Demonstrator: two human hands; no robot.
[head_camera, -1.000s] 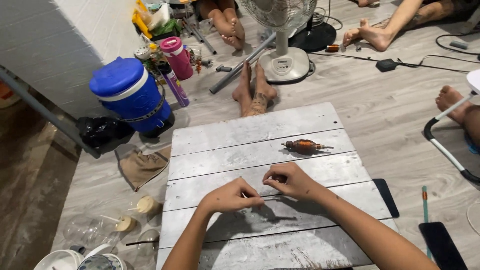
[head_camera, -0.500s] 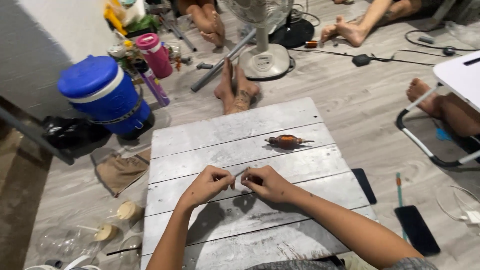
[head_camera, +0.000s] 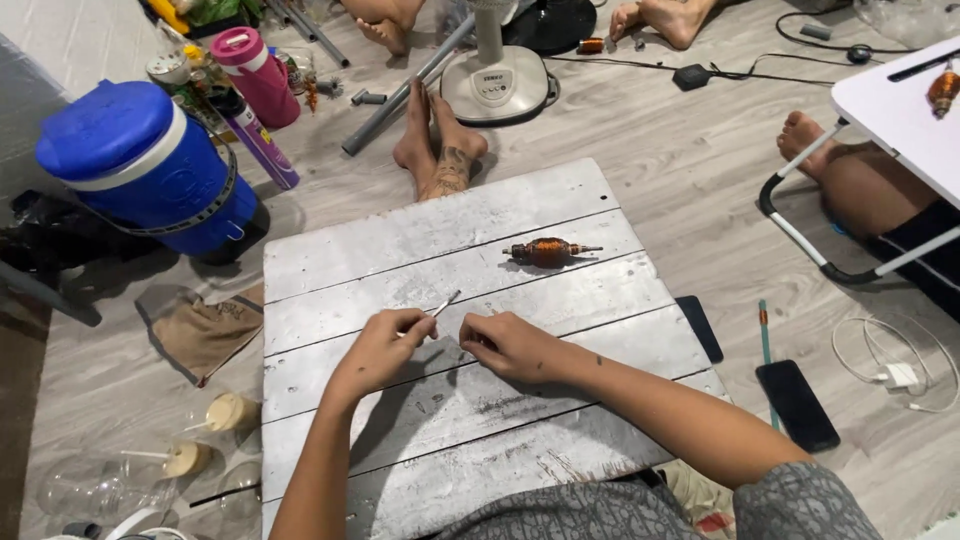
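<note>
My left hand (head_camera: 385, 345) pinches a thin grey metal strip (head_camera: 445, 302) that sticks up and to the right from its fingers. My right hand (head_camera: 510, 345) rests close beside it on the silver-painted plank board (head_camera: 560, 205), fingers curled; whether it holds anything I cannot tell. A small motor armature with an orange-brown copper winding and a steel shaft (head_camera: 548, 252) lies on the board beyond the hands, untouched.
A blue water jug (head_camera: 140, 165) and a pink bottle (head_camera: 255, 75) stand at the left. Another person's bare feet (head_camera: 435, 150) and a fan base (head_camera: 500, 85) lie past the board. Two dark phones (head_camera: 795, 405), a white charger cable (head_camera: 895, 375) and a white folding table (head_camera: 900, 110) are on the right.
My hands have drawn slightly apart, and the metal strip now shows sticking up from my left fingers. The camera has tilted down and moved closer to the board.
</note>
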